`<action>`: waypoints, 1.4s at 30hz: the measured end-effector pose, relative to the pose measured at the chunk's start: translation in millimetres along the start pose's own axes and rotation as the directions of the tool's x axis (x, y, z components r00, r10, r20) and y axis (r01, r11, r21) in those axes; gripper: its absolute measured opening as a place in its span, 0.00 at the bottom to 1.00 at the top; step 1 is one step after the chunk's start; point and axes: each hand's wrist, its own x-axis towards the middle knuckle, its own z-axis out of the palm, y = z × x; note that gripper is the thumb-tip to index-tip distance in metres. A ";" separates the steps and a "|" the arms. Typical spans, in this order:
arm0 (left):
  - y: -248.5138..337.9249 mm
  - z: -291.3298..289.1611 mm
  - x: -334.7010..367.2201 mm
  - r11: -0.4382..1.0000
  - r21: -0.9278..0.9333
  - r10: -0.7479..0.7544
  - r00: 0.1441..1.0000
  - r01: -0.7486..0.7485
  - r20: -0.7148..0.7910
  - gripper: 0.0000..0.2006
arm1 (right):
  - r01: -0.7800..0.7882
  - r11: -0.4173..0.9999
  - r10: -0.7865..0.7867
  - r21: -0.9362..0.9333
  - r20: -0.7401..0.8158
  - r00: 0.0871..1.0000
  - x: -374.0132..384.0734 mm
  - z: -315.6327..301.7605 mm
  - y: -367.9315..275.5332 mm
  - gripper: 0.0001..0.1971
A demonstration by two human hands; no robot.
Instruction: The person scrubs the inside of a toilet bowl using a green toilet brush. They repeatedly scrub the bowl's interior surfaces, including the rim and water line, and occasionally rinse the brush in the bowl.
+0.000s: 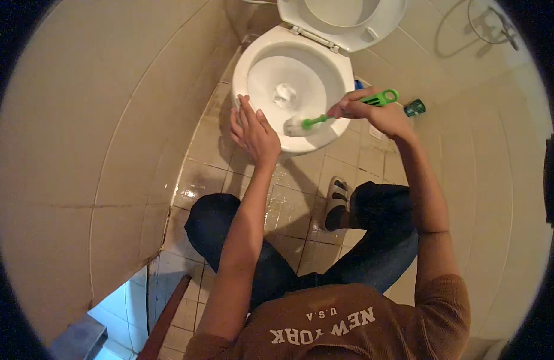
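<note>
A white toilet bowl [241,72] stands in front of me, with water at its bottom. In my right hand [376,114] is a toilet brush [316,122], its green handle wrapped by my fingers and the handle's looped end sticking out to the right. The brush's white bristles touch the inner wall of the bowl at the near side. My left hand [256,133] lies against the near left rim, fingers stretched out, holding nothing.
The raised toilet seat [388,27] leans back behind the bowl. To the right are a dark green container [415,108] and a partly hidden blue object [359,84]. Tiled walls flank both sides. Wet floor tiles [196,180] shine on the left.
</note>
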 end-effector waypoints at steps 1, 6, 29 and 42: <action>-1.6 2.4 -0.9 1.000 -0.007 0.014 1.000 -0.014 0.001 0.27 | 0.003 0.995 0.001 0.100 -0.042 0.999 1.4 6.9 7.5 0.11; -1.4 4.8 -3.4 0.999 -0.030 0.022 0.999 -0.021 0.028 0.28 | 0.180 0.842 -0.054 0.509 -0.253 0.966 33.6 44.5 76.7 0.13; -11.4 7.1 -0.2 0.981 0.102 0.150 0.978 -0.165 0.147 0.28 | 0.359 0.929 -0.368 -0.088 -0.320 0.873 178.5 -44.0 76.5 0.17; -55.1 -58.4 7.8 0.570 -0.564 -0.463 0.801 0.597 0.379 0.36 | -0.057 0.859 -0.268 -0.509 -0.541 0.797 59.8 -36.4 52.3 0.30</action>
